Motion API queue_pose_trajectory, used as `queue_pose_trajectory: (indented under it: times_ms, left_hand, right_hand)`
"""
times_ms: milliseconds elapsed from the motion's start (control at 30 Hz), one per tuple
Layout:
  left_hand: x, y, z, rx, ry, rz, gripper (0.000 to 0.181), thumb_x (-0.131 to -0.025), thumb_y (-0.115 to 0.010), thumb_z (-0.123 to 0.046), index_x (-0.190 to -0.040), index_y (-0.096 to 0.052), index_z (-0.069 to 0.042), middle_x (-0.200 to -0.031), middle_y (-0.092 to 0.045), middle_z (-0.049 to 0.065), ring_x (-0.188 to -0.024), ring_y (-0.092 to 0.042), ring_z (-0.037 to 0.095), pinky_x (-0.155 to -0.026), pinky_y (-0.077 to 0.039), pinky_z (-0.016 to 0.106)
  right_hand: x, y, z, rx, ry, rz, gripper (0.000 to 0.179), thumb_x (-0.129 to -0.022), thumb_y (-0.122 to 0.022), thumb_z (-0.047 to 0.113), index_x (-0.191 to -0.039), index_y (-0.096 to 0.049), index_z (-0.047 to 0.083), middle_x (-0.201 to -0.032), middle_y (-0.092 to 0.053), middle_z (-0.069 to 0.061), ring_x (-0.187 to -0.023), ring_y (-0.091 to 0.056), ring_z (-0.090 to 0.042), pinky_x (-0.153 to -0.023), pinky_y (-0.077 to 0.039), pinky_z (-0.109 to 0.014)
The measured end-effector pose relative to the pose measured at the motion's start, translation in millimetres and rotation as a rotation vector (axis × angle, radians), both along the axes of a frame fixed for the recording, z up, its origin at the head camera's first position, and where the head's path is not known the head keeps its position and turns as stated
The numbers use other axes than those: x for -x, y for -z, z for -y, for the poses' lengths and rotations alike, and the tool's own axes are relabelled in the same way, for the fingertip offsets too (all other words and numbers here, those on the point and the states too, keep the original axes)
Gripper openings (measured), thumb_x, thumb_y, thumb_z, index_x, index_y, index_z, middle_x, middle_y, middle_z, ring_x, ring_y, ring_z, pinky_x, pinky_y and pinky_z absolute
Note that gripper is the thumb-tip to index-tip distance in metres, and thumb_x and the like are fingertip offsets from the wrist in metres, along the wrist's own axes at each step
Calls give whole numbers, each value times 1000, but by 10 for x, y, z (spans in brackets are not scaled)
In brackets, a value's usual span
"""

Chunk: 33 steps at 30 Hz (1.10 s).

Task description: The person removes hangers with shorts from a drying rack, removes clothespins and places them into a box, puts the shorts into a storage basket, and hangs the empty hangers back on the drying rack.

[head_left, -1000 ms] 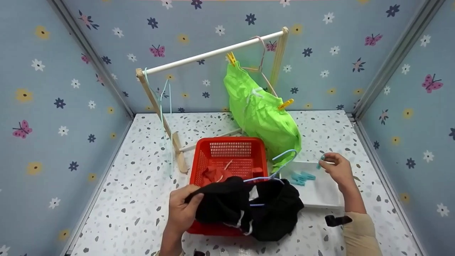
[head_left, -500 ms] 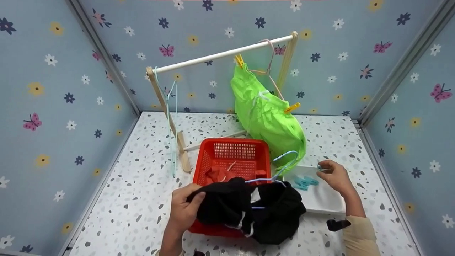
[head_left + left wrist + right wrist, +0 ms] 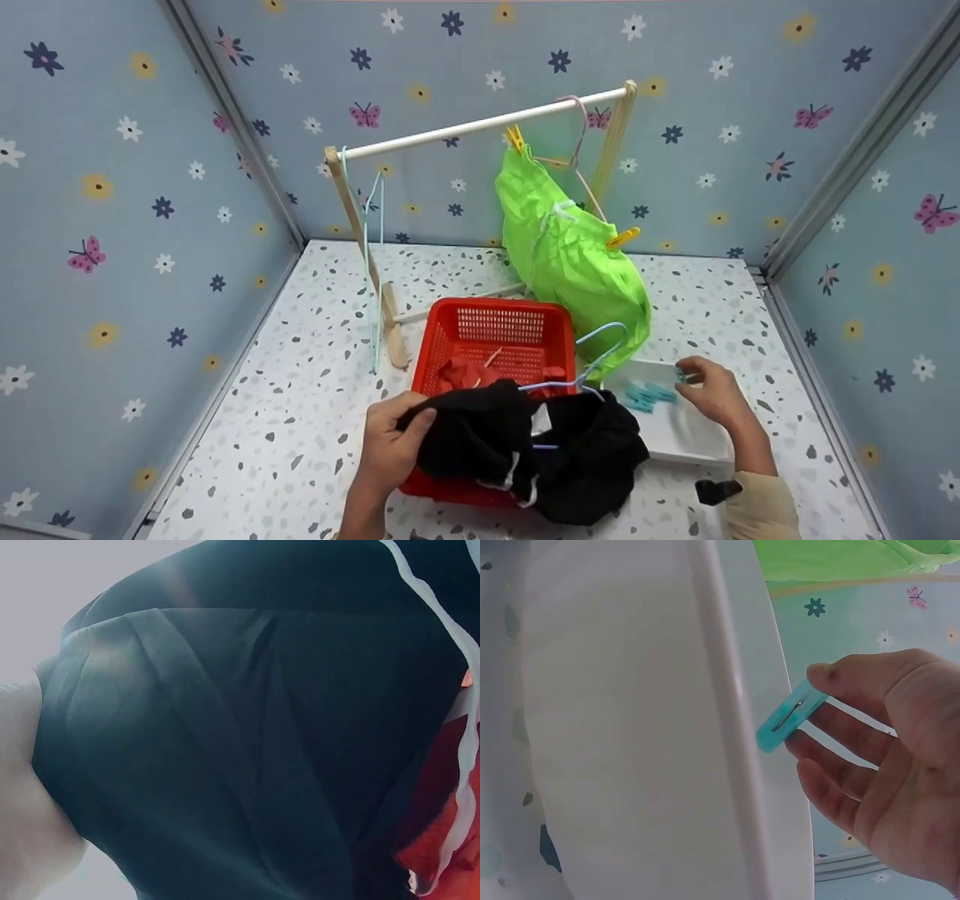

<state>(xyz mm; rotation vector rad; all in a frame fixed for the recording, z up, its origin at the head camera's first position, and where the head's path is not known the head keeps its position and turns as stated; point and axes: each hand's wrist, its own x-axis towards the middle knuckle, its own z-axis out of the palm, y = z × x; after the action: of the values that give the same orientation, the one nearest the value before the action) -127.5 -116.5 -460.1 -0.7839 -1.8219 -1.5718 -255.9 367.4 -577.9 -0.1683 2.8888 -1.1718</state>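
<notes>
My left hand [image 3: 390,446] grips the waistband of a black garment [image 3: 589,480] at its left side, thumb on top. The garment has a white drawstring and is bunched over the front of a red basket. A light blue hanger [image 3: 583,381] passes into it, hook upward. In the left wrist view, black cloth [image 3: 225,727] fills most of the picture. Over the far right of a white tray [image 3: 694,444], my right hand [image 3: 716,394] pinches a teal clothespin [image 3: 791,718] between thumb and fingers. Several more teal clothespins [image 3: 643,396] lie in the tray.
Red cloth [image 3: 461,373] lies inside the red basket [image 3: 499,302]. Behind it stands a rack with a white rail [image 3: 465,127]. Green shorts [image 3: 585,277] hang there from a pink hanger [image 3: 577,154] with yellow clothespins [image 3: 622,238]. A pale blue hanger [image 3: 367,255] hangs at the left.
The head view has shifted, so the scene sits lower and further right. My right hand has lowered slightly toward the tray with the clothespin. My left hand keeps its hold on the black garment.
</notes>
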Motion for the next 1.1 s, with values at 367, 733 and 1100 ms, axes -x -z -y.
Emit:
queue_pose_trajectory:
  times_ms: [367, 733, 1100]
  left_hand:
    - [-18, 14, 7, -1, 2, 17, 23, -76, -62, 23, -78, -63, 0, -70, -61, 6, -59, -54, 15, -54, -44, 25]
    - [7, 12, 21, 3, 6, 30, 25, -76, -61, 25, -79, -64, 0, -71, -62, 7, -60, -55, 15, -55, -45, 24]
    - [0, 18, -8, 9, 2, 28, 24, -75, -61, 24, -79, -64, 0, -70, -61, 7, -60, -54, 15, -55, -45, 24]
  right_hand:
    - [-29, 47, -16, -27, -25, 18, 35, -87, -67, 2, -120, -58, -7, -114, -61, -27, -103, -59, -43, -87, -47, -54]
    - [-36, 49, -29, -20, -4, 22, 37, -88, -68, 2, -122, -57, -5, -115, -61, -25, -104, -59, -43, -86, -48, -53]
    - [-49, -67, 0, 0, 0, -19, 29, -94, -63, 10, -120, -60, -2, -111, -64, -22, -101, -61, -41, -84, -48, -53]
